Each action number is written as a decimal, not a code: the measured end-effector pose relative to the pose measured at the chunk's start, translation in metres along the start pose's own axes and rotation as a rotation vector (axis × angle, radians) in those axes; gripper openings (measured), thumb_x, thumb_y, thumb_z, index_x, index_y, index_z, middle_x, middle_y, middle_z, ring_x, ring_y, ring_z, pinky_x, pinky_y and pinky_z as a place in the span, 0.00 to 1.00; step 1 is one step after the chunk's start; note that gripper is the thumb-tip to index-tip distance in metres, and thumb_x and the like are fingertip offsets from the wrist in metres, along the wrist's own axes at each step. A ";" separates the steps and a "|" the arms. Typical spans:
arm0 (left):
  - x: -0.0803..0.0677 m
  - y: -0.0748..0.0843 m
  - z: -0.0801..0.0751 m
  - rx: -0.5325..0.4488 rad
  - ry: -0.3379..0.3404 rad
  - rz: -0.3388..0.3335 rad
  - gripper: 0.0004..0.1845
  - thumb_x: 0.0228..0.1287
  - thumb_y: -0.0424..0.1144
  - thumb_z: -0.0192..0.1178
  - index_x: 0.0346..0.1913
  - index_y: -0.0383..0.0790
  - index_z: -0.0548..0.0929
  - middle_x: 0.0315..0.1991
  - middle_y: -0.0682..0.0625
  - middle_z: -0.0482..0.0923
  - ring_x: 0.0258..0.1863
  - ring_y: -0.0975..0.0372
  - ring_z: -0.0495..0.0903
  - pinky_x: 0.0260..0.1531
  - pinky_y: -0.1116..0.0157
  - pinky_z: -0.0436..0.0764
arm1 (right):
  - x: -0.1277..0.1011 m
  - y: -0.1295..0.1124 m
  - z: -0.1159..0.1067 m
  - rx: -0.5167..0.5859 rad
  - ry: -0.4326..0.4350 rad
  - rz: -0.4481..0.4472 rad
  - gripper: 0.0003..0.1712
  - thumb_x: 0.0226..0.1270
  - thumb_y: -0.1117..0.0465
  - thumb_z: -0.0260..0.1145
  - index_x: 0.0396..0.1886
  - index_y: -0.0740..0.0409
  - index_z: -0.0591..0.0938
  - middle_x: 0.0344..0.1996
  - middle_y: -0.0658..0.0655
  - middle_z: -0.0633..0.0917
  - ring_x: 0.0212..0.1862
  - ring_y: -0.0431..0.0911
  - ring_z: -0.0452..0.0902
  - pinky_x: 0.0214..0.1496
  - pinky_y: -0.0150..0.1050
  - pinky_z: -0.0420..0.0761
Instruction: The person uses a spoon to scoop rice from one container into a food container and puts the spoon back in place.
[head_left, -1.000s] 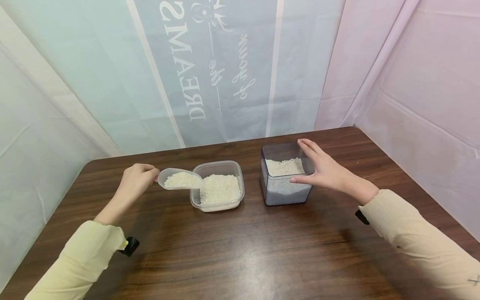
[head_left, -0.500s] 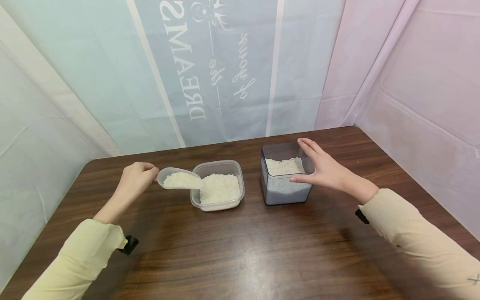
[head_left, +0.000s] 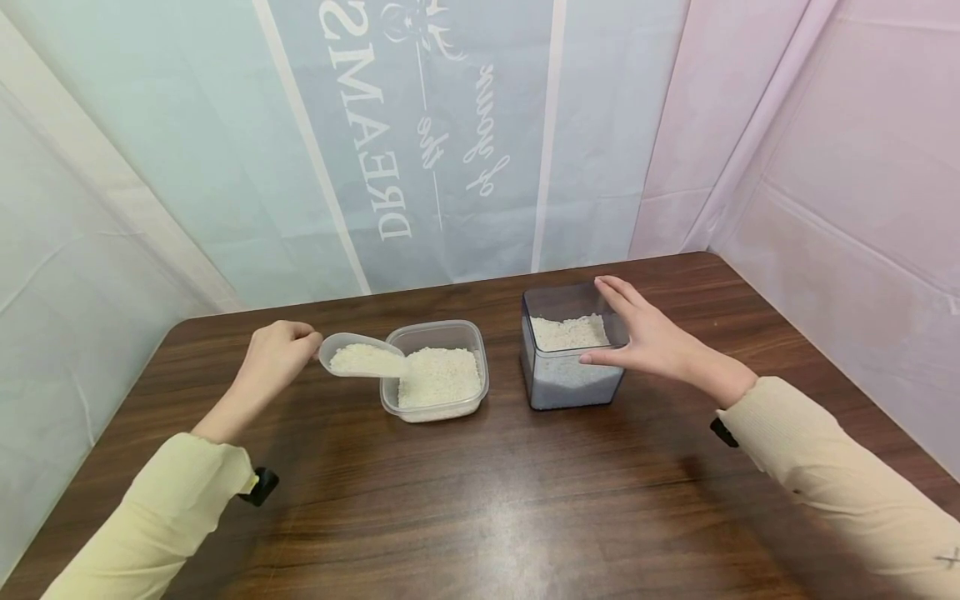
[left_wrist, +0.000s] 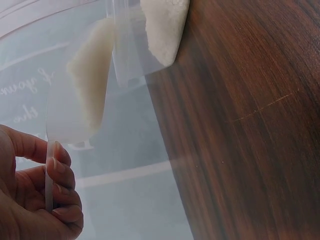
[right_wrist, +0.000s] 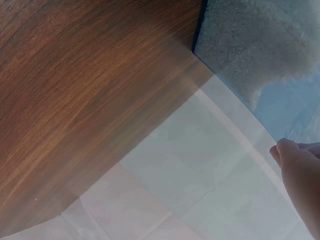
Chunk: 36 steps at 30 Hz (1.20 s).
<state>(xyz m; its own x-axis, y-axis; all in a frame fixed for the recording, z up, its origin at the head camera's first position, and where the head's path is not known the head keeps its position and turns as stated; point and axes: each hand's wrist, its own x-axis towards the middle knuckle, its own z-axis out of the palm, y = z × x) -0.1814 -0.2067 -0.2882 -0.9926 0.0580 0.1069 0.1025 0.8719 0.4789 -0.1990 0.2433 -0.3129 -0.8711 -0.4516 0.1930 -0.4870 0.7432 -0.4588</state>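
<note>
My left hand (head_left: 276, 354) grips the handle of a translucent scoop (left_wrist: 62, 112), its fingers curled round it. White rice (left_wrist: 92, 72) fills the scoop, whose front end overlaps the left rim of a clear plastic tub (head_left: 384, 390) in the head view. More rice (head_left: 441, 375) lies inside that tub, heaped toward its right side. With thumb at the front and fingers at the back, my right hand (head_left: 656, 337) holds the right side of a tall, bluish see-through square container (head_left: 527, 367) by its upper rim. That container is partly filled with rice (head_left: 567, 333).
Both containers stand on a dark wooden table (head_left: 465, 517), a gap between them. Behind the table's far edge hangs a pale cloth with lettering (head_left: 450, 150). Another pinkish cloth (head_left: 847, 167) closes off the right side.
The left hand and scoop have shifted very slightly right and up. Both containers and the right hand stay where they were.
</note>
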 end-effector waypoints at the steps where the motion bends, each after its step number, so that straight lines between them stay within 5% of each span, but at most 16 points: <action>1: 0.000 0.000 0.000 0.002 0.000 0.001 0.14 0.55 0.35 0.42 0.18 0.39 0.76 0.12 0.53 0.65 0.16 0.60 0.59 0.18 0.65 0.60 | 0.000 0.000 0.000 -0.001 0.001 -0.001 0.59 0.49 0.42 0.69 0.70 0.62 0.48 0.68 0.61 0.51 0.66 0.58 0.51 0.61 0.56 0.58; 27: 0.011 0.017 0.010 -0.013 0.023 0.065 0.13 0.52 0.33 0.42 0.15 0.41 0.73 0.09 0.56 0.59 0.13 0.62 0.55 0.17 0.66 0.58 | -0.001 0.000 0.000 -0.002 -0.001 0.001 0.59 0.49 0.42 0.69 0.71 0.61 0.47 0.69 0.60 0.50 0.66 0.58 0.52 0.60 0.56 0.58; 36: 0.013 0.023 0.012 -0.013 0.014 0.074 0.15 0.55 0.34 0.42 0.16 0.40 0.75 0.11 0.55 0.66 0.14 0.62 0.58 0.17 0.66 0.60 | -0.001 -0.001 0.001 -0.004 0.001 -0.001 0.59 0.48 0.42 0.70 0.70 0.62 0.47 0.69 0.60 0.50 0.67 0.57 0.51 0.61 0.56 0.58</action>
<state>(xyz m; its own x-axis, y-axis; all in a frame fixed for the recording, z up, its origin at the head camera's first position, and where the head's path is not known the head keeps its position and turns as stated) -0.1923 -0.1805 -0.2861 -0.9813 0.1150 0.1546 0.1763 0.8591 0.4805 -0.1980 0.2427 -0.3132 -0.8705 -0.4521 0.1946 -0.4884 0.7445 -0.4552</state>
